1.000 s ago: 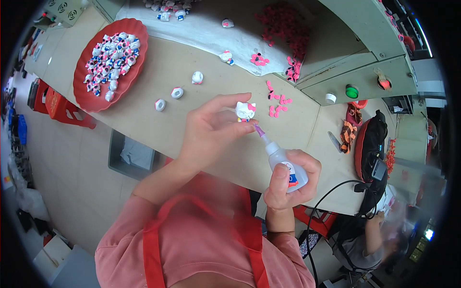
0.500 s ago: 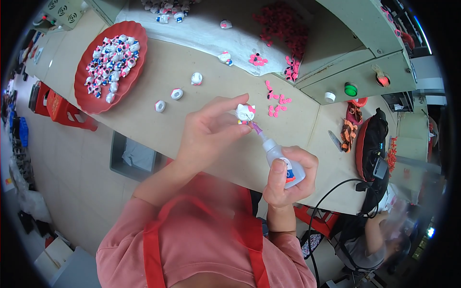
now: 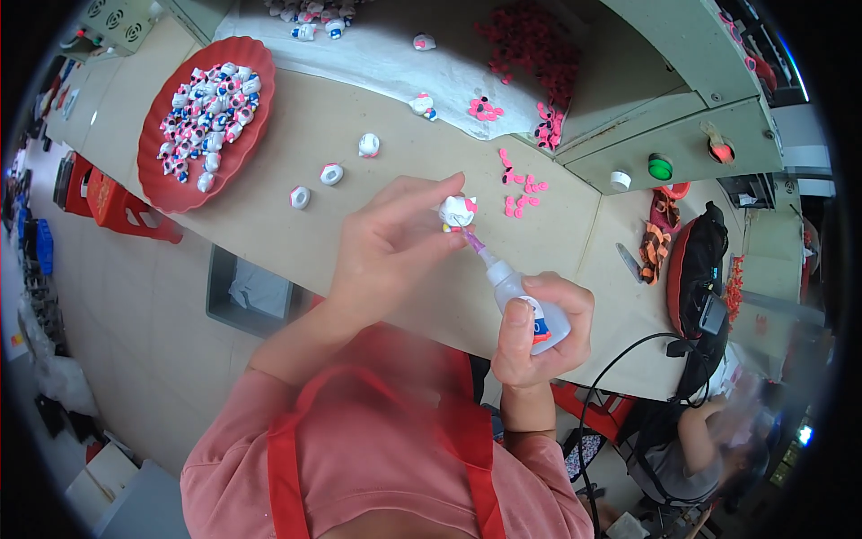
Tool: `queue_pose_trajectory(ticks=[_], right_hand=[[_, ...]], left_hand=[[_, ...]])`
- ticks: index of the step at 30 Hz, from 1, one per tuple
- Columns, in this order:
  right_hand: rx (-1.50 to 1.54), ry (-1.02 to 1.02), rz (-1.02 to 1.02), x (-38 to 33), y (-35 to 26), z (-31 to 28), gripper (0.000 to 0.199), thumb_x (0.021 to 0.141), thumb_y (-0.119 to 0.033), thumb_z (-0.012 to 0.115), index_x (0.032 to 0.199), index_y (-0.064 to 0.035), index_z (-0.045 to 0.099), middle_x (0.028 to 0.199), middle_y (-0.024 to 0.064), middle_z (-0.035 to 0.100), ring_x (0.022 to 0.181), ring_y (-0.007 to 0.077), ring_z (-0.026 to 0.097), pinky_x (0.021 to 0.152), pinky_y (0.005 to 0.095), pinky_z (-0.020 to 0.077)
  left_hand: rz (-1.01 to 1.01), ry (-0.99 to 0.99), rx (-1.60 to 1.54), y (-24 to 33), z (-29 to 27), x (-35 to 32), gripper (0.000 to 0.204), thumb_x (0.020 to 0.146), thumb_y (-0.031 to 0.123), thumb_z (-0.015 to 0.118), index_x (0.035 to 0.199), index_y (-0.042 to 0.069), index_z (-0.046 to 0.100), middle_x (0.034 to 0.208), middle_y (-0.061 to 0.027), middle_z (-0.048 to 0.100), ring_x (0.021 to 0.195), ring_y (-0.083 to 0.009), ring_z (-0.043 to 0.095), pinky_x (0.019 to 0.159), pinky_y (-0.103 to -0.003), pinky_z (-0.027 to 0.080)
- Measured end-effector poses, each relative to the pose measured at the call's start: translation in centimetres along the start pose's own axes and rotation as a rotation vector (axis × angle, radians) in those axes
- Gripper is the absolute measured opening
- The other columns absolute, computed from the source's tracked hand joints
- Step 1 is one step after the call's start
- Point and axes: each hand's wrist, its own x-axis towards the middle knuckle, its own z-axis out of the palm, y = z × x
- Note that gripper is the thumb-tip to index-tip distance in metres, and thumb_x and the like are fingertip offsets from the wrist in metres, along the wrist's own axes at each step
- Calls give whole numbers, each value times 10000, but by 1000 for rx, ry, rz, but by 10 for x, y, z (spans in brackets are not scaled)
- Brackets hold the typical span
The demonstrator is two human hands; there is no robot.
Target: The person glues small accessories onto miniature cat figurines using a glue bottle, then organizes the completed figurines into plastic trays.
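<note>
Between thumb and forefinger, my left hand [image 3: 388,235] pinches a small white cat-shaped figurine [image 3: 456,212] with a pink bow, above the table. My right hand [image 3: 544,331] grips a clear glue bottle [image 3: 530,310] with a purple needle tip. That tip reaches the lower front of the figurine; whether it touches cannot be told. Three white and pink figurine parts [image 3: 331,173] lie on the table left of my left hand. Small pink pieces [image 3: 521,205] sit in a loose cluster just beyond the figurine, to the right.
A red scalloped bowl [image 3: 154,184] full of figurines stands at the left. White sheeting [image 3: 377,76] under the cabinet carries more figurines and a heap of pink pieces [image 3: 530,54]. On the right are a green button [image 3: 660,166], a blade [image 3: 628,262], a black bag [image 3: 699,269] and another person [image 3: 700,449].
The figurine has tilted slightly in my left fingers, and the glue bottle's tip has shifted a little left. Both hands keep their holds.
</note>
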Motion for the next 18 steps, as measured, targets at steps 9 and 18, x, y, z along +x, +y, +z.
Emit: queue_pose_trajectory(ticks=[9,18], right_hand=[[21,-24,116,-8,-1,-1,207,790,-128,611,904,15,515,810,91,573,646,99,505,575,203,402],[6,42,50,-2,2,-7,223,656,78,561,864,9,521,614,84,570,460,144,526,446,222,403]], left_hand=[[3,-22,38,-2,0,2,421,763,-94,587,1172,-7,542,1065,-84,530,945,-125,544,787,-227,457],[-236,-55,-173,5,-1,4,457,788,-104,554,1229,-36,456,1087,-116,551,944,-228,610,827,-302,501]])
